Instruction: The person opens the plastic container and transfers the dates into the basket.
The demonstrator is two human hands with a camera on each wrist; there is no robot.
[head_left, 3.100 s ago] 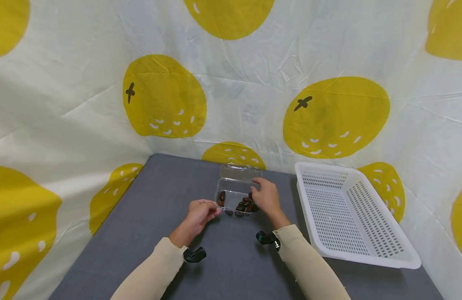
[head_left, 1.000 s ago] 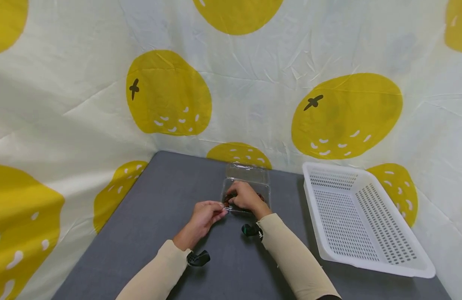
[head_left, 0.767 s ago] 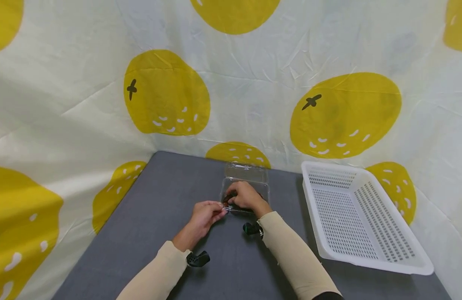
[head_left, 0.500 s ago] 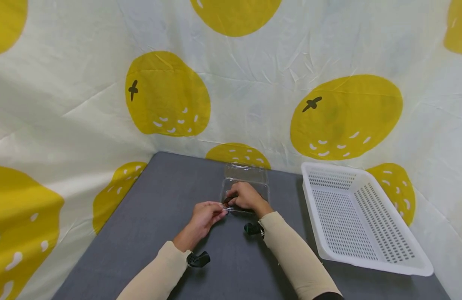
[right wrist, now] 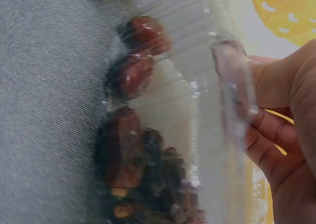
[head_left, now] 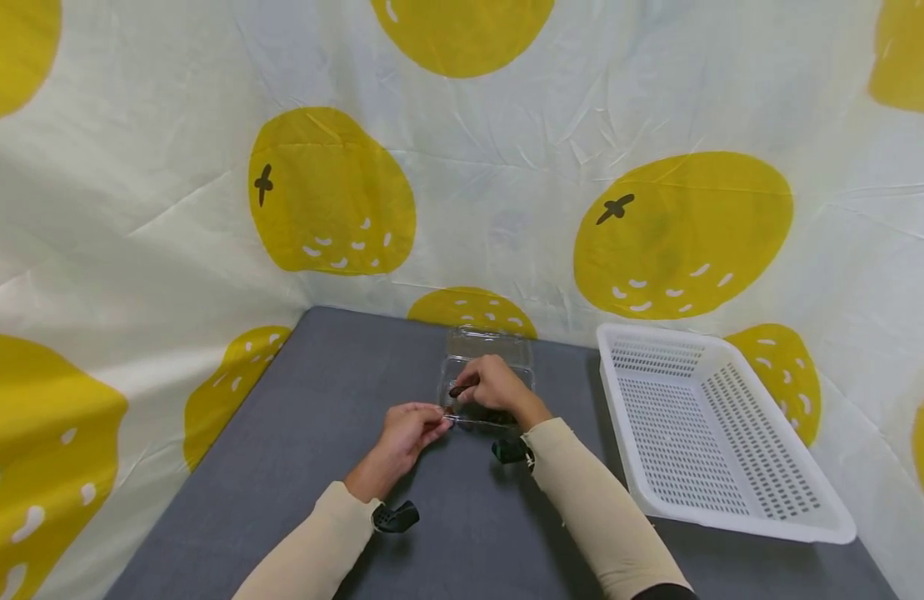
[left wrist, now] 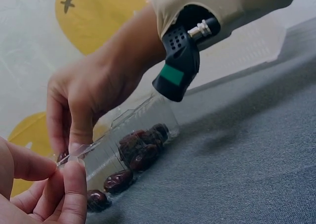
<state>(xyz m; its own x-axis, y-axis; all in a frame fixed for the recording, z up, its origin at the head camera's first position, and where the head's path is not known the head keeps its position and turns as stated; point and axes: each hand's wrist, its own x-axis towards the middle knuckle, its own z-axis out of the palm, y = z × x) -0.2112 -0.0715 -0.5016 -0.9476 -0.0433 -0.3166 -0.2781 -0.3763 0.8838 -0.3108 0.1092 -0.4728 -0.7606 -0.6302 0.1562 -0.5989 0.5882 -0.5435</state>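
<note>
A clear plastic clamshell box [head_left: 506,373] lies open on the grey table [head_left: 297,467], its lid [head_left: 488,342] folded back toward the cloth. Several dark brown dates [left wrist: 140,147] lie inside, also seen through the box wall [right wrist: 131,155]. My left hand [head_left: 441,421] pinches the box's near left corner [left wrist: 74,162]. My right hand [head_left: 465,388] hovers over the left part of the box and pinches one date [head_left: 458,390] at its fingertips, slightly above the others.
An empty white perforated basket [head_left: 701,433] stands on the table's right side, close to the box. A white cloth with yellow fruit prints [head_left: 334,192] walls the table at the back and both sides. Small black cameras sit on both wrists [head_left: 392,517].
My right hand crossed from the box's right side to its left, closed its fingers on a date and lifted it a little. My left hand kept its pinch on the corner.
</note>
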